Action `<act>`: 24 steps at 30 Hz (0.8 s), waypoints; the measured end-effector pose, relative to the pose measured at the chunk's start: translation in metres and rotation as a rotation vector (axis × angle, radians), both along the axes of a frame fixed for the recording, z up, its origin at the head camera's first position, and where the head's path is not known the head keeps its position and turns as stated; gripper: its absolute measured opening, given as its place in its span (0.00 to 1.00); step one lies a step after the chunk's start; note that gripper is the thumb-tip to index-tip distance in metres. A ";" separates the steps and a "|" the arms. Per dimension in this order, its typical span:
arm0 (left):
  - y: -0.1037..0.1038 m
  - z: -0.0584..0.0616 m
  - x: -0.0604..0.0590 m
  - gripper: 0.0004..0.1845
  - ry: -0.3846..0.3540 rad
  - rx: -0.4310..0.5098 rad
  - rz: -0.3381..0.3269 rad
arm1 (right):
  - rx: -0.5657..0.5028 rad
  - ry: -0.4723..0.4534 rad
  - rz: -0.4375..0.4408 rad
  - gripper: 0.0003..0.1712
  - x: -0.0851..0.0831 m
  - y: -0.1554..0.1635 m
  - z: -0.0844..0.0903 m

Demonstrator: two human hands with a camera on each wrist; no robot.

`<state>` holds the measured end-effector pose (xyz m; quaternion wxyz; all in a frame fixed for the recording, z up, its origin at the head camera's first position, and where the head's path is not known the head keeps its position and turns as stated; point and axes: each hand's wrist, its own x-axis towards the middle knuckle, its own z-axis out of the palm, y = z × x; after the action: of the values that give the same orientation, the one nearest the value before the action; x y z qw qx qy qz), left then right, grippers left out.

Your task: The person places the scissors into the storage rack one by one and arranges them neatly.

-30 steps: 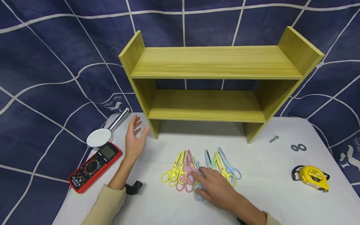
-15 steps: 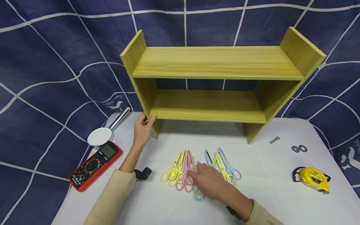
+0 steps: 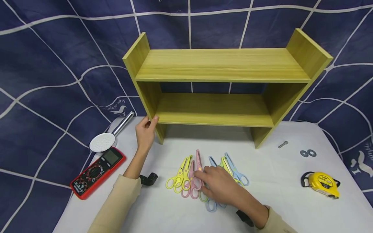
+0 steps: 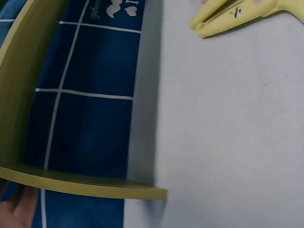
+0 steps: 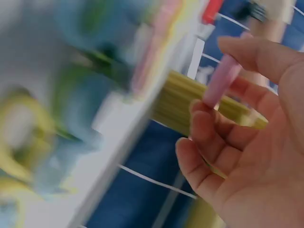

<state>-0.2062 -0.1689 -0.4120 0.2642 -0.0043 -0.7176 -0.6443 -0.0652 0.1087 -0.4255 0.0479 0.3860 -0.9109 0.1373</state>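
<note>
A yellow-green wooden shelf (image 3: pixel 221 64) with two levels stands at the back of the white table (image 3: pixel 291 207). My left hand (image 3: pixel 149 121) grips the front edge of its left side panel, thumb at the lower board's corner; the left wrist view shows that board's edge (image 4: pixel 85 183) and yellow scissors (image 4: pixel 232 14). Several pastel scissors lie in front of the shelf: yellow (image 3: pixel 180 176), pink (image 3: pixel 198 161), blue (image 3: pixel 236 171). My right hand (image 3: pixel 201 174) rests among them. In the blurred right wrist view its thumb and fingers (image 5: pixel 204 118) pinch the pink scissors (image 5: pixel 223 76).
A red multimeter (image 3: pixel 97 171), a white shower head (image 3: pixel 102 142) and a small black part (image 3: pixel 148 178) lie at the left. A bolt (image 3: pixel 282 144), two washers (image 3: pixel 309 153) and a yellow tape measure (image 3: pixel 323 184) lie at the right. Blue cloth hangs behind.
My left hand rose from the table and took hold of the shelf's left panel. My right hand shifted on the scissors; the pink pair now points further toward the shelf.
</note>
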 end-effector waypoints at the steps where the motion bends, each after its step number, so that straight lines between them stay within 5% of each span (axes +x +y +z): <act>1: -0.001 -0.001 0.000 0.15 0.016 0.010 0.005 | -0.030 0.022 -0.001 0.24 0.000 -0.001 0.008; 4: 0.000 -0.001 0.000 0.14 0.062 0.041 0.011 | -0.150 0.103 0.005 0.23 -0.001 -0.003 0.037; 12: 0.012 0.021 0.016 0.13 0.106 0.034 0.017 | -0.443 0.375 0.116 0.20 -0.015 -0.015 0.124; 16: 0.013 0.020 0.017 0.11 0.152 0.007 0.053 | -0.452 0.398 0.123 0.18 -0.033 -0.023 0.160; 24: 0.015 0.017 0.012 0.10 0.168 0.013 0.044 | -0.329 0.320 -0.004 0.18 -0.067 -0.038 0.208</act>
<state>-0.1941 -0.1539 -0.3948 0.3375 -0.0406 -0.6887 -0.6404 -0.1325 0.0702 -0.2176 0.2542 0.3883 -0.8578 0.2209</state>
